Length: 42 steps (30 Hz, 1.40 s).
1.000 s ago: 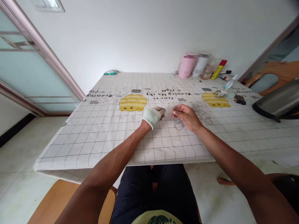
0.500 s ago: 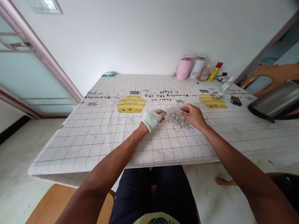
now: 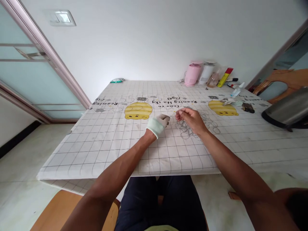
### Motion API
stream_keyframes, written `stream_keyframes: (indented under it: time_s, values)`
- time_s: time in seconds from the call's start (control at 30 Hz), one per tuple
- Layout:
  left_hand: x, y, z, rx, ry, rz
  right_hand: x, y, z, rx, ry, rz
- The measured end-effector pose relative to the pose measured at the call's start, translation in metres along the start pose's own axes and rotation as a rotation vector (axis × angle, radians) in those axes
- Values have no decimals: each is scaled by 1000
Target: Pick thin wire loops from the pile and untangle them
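Observation:
A loose pile of thin grey wire loops (image 3: 186, 129) lies tangled on the checked tablecloth (image 3: 115, 144). My left hand (image 3: 162, 121), in a pale glove with a light green cuff, is just left of the pile. Its fingers are closed in a pinch, and whatever they hold is too fine to make out. Bare, my right hand (image 3: 191, 119) hovers over the upper part of the pile and covers some of the loops. Its thumb and fingertips come together, pointing at the gloved hand; what lies between them is too small to name. A small gap separates the two hands.
A metal kettle (image 3: 288, 107) stands at the right. Near it lie a crumpled glove (image 3: 232, 101) and a small dark object (image 3: 248, 108). A pink cylinder (image 3: 192, 74), a white one (image 3: 206, 73) and a yellow-red box (image 3: 225, 77) stand by the wall. A green-white packet (image 3: 117, 80) lies at the far left.
My right hand has moved left across the pile, closer to my gloved left hand, which stays nearly in place. The camera view has shifted slightly.

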State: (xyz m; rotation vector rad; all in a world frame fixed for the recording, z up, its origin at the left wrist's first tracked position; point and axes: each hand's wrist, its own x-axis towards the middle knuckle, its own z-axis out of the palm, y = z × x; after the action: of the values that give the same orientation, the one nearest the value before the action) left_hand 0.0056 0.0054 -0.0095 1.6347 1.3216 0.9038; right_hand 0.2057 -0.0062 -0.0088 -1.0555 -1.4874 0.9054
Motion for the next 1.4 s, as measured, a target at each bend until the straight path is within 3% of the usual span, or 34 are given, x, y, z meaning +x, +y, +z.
stream_keyframes:
  time_s: [0.13, 0.23, 0.43, 0.53, 0.73, 0.93, 1.0, 1.13, 1.4]
  values:
    - [3, -11, 1, 359, 129, 144, -1, -5, 16, -307, 161, -172]
    - [5, -19, 3, 555, 159, 204, 2, -5, 31, -475, 156, -304]
    - [2, -17, 7, 706, 109, 276, 17, 3, 48, -471, 129, -259]
    - [-3, -6, 7, 604, 157, 208, 17, 2, 44, -362, 121, -159]
    - [-3, 6, -10, 101, 316, 202, 13, -1, 26, 139, -65, -21]
    - [6, 2, -9, -218, -5, 87, 13, 3, 17, 296, -187, 115]
    - [5, 3, -5, -290, -31, 31, 12, 5, 16, 315, -206, 126]
    - [3, 5, -4, -360, 24, 6, 10, 7, 16, 325, -227, 143]
    - [8, 0, -10, -208, 20, 31, 9, 8, 11, 373, -300, 208]
